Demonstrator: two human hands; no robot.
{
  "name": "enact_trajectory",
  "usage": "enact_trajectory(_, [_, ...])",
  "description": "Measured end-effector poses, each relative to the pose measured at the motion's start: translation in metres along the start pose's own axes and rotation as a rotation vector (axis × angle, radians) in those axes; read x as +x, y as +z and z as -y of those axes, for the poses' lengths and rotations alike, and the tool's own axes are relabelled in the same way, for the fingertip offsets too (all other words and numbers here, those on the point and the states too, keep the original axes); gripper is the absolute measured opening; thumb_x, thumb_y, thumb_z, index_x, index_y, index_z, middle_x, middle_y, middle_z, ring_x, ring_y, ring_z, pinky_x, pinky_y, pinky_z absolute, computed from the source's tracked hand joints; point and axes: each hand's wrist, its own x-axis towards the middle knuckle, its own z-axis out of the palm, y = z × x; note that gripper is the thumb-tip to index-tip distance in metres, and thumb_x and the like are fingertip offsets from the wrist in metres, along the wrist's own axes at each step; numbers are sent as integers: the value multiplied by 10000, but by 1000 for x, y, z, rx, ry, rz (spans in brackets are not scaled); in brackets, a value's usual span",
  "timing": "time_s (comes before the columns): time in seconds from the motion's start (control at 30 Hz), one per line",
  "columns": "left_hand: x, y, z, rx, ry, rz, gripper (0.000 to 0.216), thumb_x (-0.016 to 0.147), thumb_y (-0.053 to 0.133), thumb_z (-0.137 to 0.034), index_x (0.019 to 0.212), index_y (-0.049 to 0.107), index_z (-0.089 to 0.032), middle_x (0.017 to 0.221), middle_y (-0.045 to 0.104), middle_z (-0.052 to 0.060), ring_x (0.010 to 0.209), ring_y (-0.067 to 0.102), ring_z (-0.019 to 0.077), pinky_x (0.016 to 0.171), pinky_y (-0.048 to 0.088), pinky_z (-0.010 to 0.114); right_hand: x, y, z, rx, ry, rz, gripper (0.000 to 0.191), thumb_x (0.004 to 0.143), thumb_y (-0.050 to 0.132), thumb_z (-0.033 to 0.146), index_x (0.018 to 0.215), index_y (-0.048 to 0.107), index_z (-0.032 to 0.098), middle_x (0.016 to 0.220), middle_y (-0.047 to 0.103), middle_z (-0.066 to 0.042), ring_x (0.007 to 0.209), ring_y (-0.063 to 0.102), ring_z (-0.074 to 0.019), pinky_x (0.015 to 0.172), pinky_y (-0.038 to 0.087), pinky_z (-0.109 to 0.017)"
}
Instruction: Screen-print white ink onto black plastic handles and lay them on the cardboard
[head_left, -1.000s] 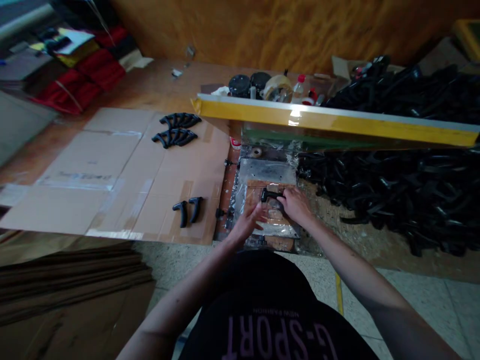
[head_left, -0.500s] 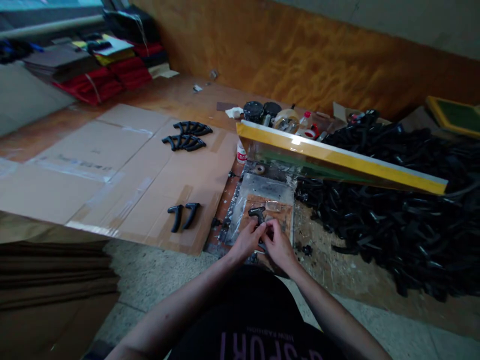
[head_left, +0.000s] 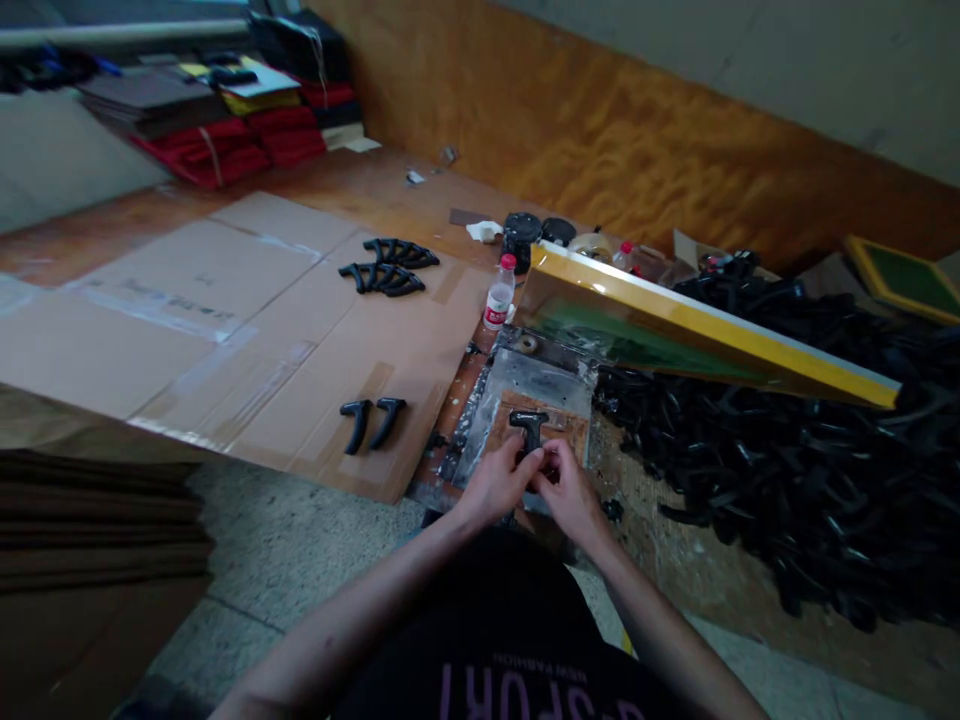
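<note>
A black T-shaped handle (head_left: pixel 531 424) with pale lettering along its crosspiece is between my hands, crosspiece pointing away from me. My left hand (head_left: pixel 493 482) is closed round the stem from the left, thumb lying over it. From the right, my right hand (head_left: pixel 568 490) pinches the stem lower down; its fingertips are partly hidden. Beneath them lies a brown board (head_left: pixel 495 428) on a grey metal plate (head_left: pixel 517 372). Above the plate a yellow-edged screen frame (head_left: pixel 720 318) stands tilted up.
Two black handles (head_left: pixel 355 425) lie on the cardboard sheet (head_left: pixel 285 400) at left, with several more handles (head_left: pixel 386 278) in rows farther back. A large pile of black handles (head_left: pixel 757 510) fills the right. A red-capped bottle (head_left: pixel 499 295) and dark jars (head_left: pixel 521 240) stand behind the plate.
The view has shifted, so the red-capped bottle now shows fully beside the frame. The T-shaped handle has turned more upright in view, and both hands stay on it.
</note>
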Motion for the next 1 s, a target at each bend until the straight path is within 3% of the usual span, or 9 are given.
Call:
enact_trajectory(0.1, [-5,-7,-10,84,26,-9,346,911,397,-480,1012,567,-196,827,670,38,803,659,207,692,480,273,-2,-1,6,-9,2,-25,186,848,560,325,964,449,232,786,613,17,739,607,-168,683,454,-290])
enact_trajectory(0.3, [-12,-14,-19,98,19,3,346,915,392,-465,1075,553,-205,874,682,46,789,661,202,669,450,258,-4,-1,13,-33,8,-38,178,852,560,333,943,447,229,783,618,12,734,607,-170,678,450,-289])
enact_trajectory(0.5, [-9,-16,-20,97,45,17,283,920,396,-433,924,565,-207,802,662,38,782,643,204,680,423,262,-4,2,14,-45,14,-57,168,844,568,319,921,444,237,763,604,20,704,593,-165,648,440,-281])
enact_trajectory(0.7, [-3,-15,-23,54,29,30,256,912,412,-403,906,568,-200,793,651,39,760,628,197,677,430,264,-2,1,11,-29,38,-70,167,843,563,319,939,451,242,793,624,7,738,612,-181,675,454,-296])
enact_trajectory(0.87, [4,-6,-15,38,28,56,318,905,415,-463,983,575,-199,842,664,42,826,642,212,717,461,278,-1,-2,6,-36,38,-82,137,839,545,296,930,455,245,784,617,18,724,614,-177,656,452,-285])
enact_trajectory(1.0, [14,2,1,-15,-12,95,395,885,427,-537,1021,570,-195,820,660,27,738,643,194,624,466,257,0,-7,-2,-16,19,-1,183,821,560,248,996,505,244,799,636,27,704,617,-160,652,455,-272])
